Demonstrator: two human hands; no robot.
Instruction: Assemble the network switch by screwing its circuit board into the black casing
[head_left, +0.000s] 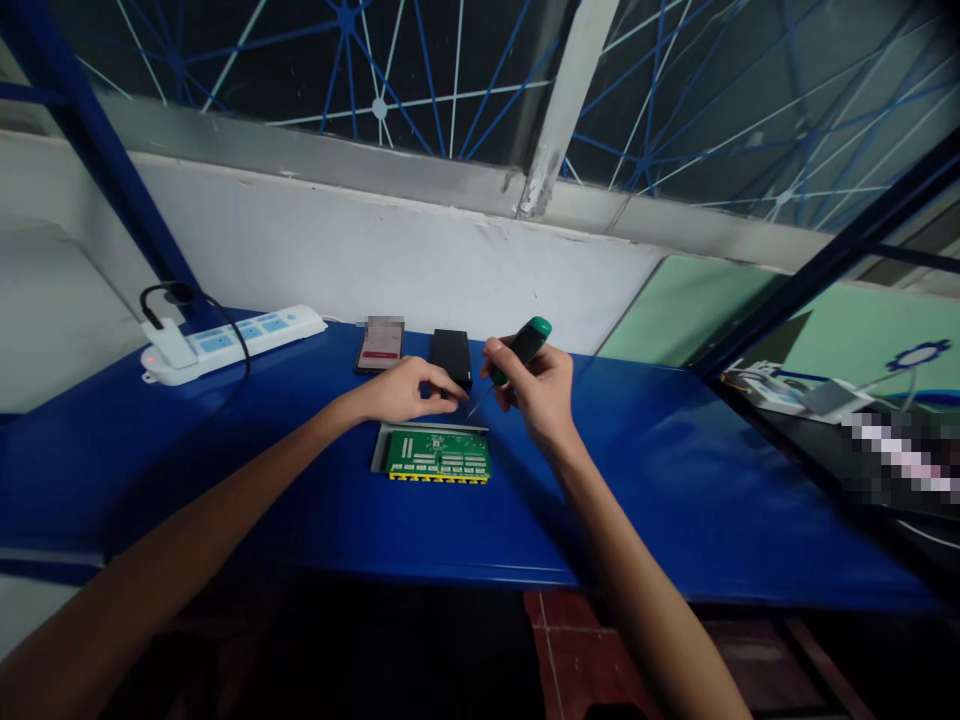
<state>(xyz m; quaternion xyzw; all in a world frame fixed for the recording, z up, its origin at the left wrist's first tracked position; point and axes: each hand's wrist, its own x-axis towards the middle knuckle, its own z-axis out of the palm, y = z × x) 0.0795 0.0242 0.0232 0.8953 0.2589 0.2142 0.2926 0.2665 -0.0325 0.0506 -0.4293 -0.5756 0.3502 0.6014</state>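
My right hand [536, 385] is wrapped round the green and black handle of a screwdriver [531, 342], its thin shaft slanting down to the left. Close by the screwdriver's tip is my left hand [411, 388], thumb and fingertips brought together in a pinch. Whatever lies between those fingertips is too small to make out. Just below both hands, a green circuit board [442, 452] with a row of yellow parts along its near edge rests on the table, a grey metal piece [381, 448] showing behind and to its left.
Behind my left hand lie a phone [381, 345] with a lit screen and a black box [450, 352] on the blue table [660, 500]. A white power strip [240, 345] with a plugged-in charger and black cable is at the left. Blue frame posts [795, 290] flank the table.
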